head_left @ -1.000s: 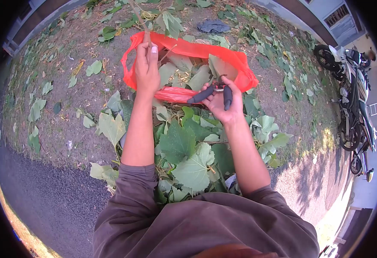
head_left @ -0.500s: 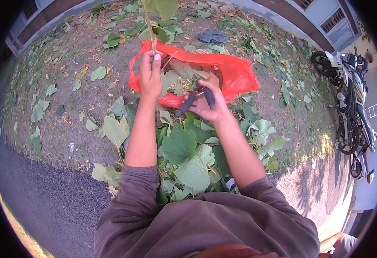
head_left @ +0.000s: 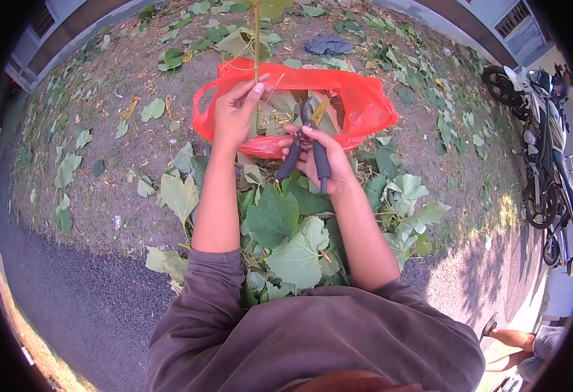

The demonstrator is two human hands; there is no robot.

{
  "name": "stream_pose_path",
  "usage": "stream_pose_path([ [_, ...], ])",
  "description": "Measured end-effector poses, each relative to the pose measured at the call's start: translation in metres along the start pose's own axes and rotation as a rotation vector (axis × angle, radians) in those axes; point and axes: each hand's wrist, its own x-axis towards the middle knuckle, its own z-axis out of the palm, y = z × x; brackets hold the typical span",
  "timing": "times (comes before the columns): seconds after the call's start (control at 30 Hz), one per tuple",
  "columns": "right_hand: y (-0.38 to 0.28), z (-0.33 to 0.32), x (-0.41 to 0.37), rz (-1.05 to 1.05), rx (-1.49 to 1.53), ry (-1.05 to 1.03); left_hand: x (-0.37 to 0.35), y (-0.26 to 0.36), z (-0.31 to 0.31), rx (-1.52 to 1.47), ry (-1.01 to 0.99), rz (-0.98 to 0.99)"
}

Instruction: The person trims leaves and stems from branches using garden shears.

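Between the thumb and fingers of my left hand [head_left: 235, 112] is an upright leafy stem [head_left: 257, 46], its leaves at the top edge of the view. My right hand [head_left: 325, 160] grips pruning shears [head_left: 321, 160] with dark handles, their blades spread and pointing away from me. Both hands are over the near side of an open red plastic bag [head_left: 365, 108]. Inside the bag lie leaves and a scatter of short cut pieces [head_left: 278, 121]. Large green leaves [head_left: 296, 251] are heaped between my forearms and my body.
Loose leaves [head_left: 153, 110] litter the bare soil around the bag. A dark crumpled cloth or plastic [head_left: 329, 44] lies beyond it. Motorcycles [head_left: 538, 137] stand at the right. Another person's leg [head_left: 511, 338] shows at the lower right. Asphalt [head_left: 90, 287] runs along the near left.
My left hand and the stem have shifted right, over the bag. The shears have turned, so their blades now show pointing away from me. More of the other person's legs has come into view.
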Motion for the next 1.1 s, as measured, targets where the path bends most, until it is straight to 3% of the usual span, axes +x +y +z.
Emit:
stream_pose_path([
  [0.1, 0.003, 0.005, -0.008, 0.093, 0.073, -0.132, -0.003, 0.000, 0.003, 0.133, -0.049, 0.002],
  [0.17, 0.016, 0.005, -0.008, 0.326, -0.017, -0.178, 0.000, -0.002, 0.005, 0.205, -0.056, 0.007],
  [0.2, 0.022, 0.006, -0.009, 0.331, -0.094, -0.221, 0.000, -0.003, 0.005, 0.190, -0.047, -0.018],
  [0.37, 0.030, -0.006, -0.012, 0.214, 0.011, -0.285, -0.003, -0.006, 0.007, 0.116, 0.002, -0.109],
  [0.53, 0.016, -0.010, -0.012, 0.134, 0.186, -0.273, -0.005, -0.001, 0.012, 0.148, 0.109, -0.030],
  [0.7, 0.011, -0.005, -0.015, 0.082, 0.342, -0.451, -0.004, 0.001, 0.022, 0.002, 0.215, 0.055],
  [0.87, 0.014, 0.004, -0.006, 0.148, 0.314, -0.420, -0.003, -0.013, 0.018, 0.090, 0.166, 0.141],
  [0.97, 0.003, 0.011, -0.004, 0.222, 0.333, -0.469, -0.006, -0.019, 0.016, 0.130, 0.119, 0.076],
  [1.1, 0.001, 0.012, 0.000, 0.117, 0.355, -0.409, -0.006, -0.018, 0.018, 0.174, -0.007, 0.055],
])
